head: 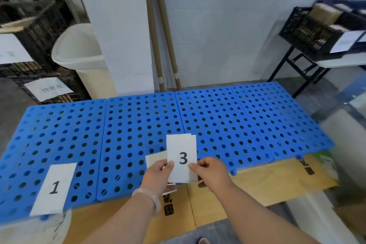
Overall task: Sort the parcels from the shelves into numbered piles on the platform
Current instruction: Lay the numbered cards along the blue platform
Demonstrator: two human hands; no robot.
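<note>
A blue perforated platform (227,121) spans the middle of the view. A white card marked "1" (54,188) lies on its near left corner. My left hand (158,174) and my right hand (210,172) both pinch a white card marked "3" (182,156), held upright over the platform's near edge. More cards sit behind it in the stack. Another pale card (155,159) shows just left of the "3" card; I cannot tell whether it lies on the platform or is held.
Flattened cardboard (267,180) lies on the floor in front of the platform. Black crates (39,25) with paper labels stand at the back left beside a white bin (79,49). A black crate with parcels (316,29) rests on a folding table at right.
</note>
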